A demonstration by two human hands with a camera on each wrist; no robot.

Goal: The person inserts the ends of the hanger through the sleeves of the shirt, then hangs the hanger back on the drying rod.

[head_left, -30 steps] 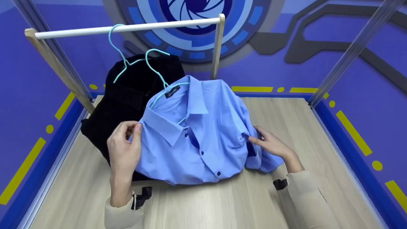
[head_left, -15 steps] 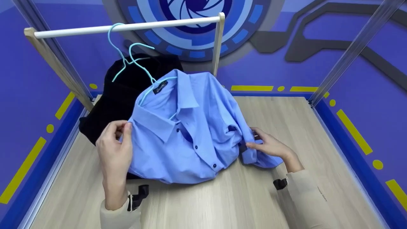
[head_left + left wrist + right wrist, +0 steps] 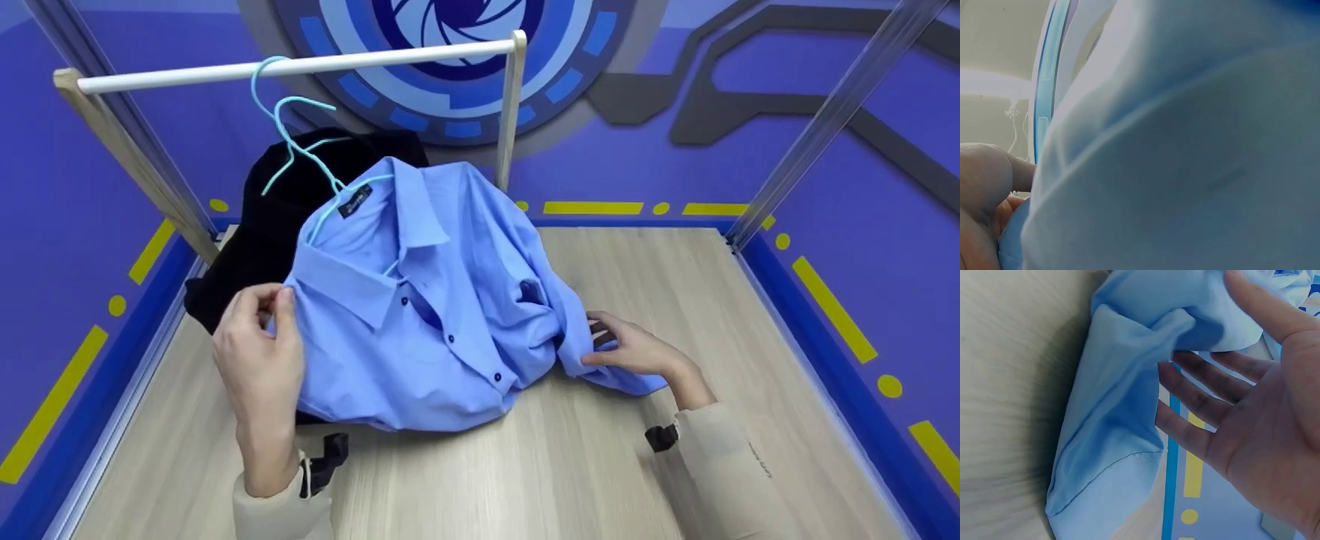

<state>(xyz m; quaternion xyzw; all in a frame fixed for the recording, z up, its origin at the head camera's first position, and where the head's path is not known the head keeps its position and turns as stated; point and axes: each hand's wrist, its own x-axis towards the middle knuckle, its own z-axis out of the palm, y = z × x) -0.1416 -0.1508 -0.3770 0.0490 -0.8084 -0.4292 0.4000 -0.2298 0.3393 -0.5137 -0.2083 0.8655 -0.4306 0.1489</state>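
A light blue button-up shirt (image 3: 465,300) with dark buttons and a dark neck label sits on a mint wire hanger (image 3: 300,142), whose hook is off the rail. My left hand (image 3: 259,352) pinches the shirt's shoulder between thumb and fingers; in the left wrist view, the cloth (image 3: 1185,185) covers most of the picture. My right hand (image 3: 637,349) is at the shirt's sleeve, thumb against the cloth. Spread, fairly straight fingers of that hand (image 3: 1264,416) reach behind the bent sleeve (image 3: 1117,394) in the right wrist view. Its lower end rests on the table.
A rack with a white rail (image 3: 405,56) and wooden legs stands at the back left. From it hangs a black garment (image 3: 240,255) on another mint hanger, partly behind the shirt. Blue printed walls enclose the wooden table (image 3: 465,487).
My left hand and the shirt with its hanger have shifted left, and the free hook now overlaps the other hanger. My right hand stays about in place, its fingers more spread along the sleeve.
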